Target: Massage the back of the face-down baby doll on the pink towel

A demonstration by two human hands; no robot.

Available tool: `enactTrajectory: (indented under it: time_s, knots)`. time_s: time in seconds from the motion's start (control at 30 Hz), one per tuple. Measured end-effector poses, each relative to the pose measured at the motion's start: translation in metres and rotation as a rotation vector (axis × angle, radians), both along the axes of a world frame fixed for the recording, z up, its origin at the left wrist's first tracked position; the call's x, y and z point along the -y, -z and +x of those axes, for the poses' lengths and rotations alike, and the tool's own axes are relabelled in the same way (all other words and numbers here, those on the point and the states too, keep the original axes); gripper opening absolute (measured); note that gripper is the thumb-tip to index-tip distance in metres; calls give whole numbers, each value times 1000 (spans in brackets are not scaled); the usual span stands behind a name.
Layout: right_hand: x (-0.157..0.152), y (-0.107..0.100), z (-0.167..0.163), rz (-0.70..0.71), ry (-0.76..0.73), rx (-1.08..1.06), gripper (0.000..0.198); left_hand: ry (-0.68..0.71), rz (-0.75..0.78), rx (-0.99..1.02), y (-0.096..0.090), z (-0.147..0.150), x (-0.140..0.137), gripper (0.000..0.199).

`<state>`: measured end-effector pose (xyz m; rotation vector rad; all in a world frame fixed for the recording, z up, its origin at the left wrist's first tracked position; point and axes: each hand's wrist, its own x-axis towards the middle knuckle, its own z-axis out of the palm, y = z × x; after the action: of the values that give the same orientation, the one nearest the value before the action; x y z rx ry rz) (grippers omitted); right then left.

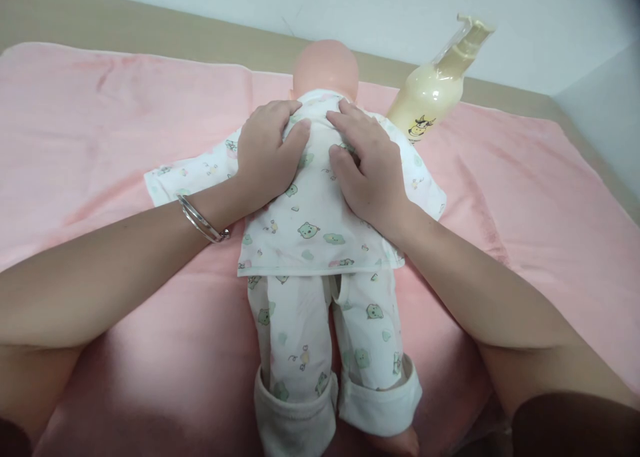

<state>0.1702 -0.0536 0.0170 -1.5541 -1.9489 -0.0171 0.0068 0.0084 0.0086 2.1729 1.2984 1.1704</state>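
A large pink terry towel [100,124] covers nearly the whole surface, with a strip of tan wooden tabletop [150,24] showing along its far edge below a pale wall.

A baby doll [320,230] lies lengthwise in the middle of the towel, bare bald head [326,67] at the far end and legs toward the person. It appears to lie face down, though no face shows to confirm this. It wears a white cotton two-piece suit [315,224] printed with small green bears; the trouser legs end in wide turned-up cuffs, and one bare foot shows at the lower edge.

The left hand [267,154] rests palm down on the doll's upper back, left of the midline, fingers spread and flat on the cloth, thumb angled toward the middle. The right hand [367,164] lies likewise on the right side of the upper back, fingers extended toward the collar. Both hands are open and pressed on the garment, holding nothing; their thumbs are close but apart.

A cream-coloured plastic pump bottle [433,94] with a cartoon cow label stands just beyond the doll's right shoulder, near the right hand, not touching it.

Thin silver bangles [200,220] circle the left wrist.
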Motion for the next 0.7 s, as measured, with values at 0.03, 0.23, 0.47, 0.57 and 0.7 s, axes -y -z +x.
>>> enactTrajectory:
  time_s: [0.03,0.23,0.47,0.57,0.7]
  knots:
    - [0,-1,0,-12,5,1,41,-1,1,0,0,0,0,33]
    - [1,-2,-2,-13,-20,-39,43,1,33,14,0,1,3,26]
    - [-3,3,2,8,-43,-49,40,5,31,35,3,0,-4,30]
    - [-5,6,4,23,-59,-54,38,23,12,65,5,0,-7,25]
    - [-6,8,6,38,-67,-63,37,21,30,83,6,0,-6,29]
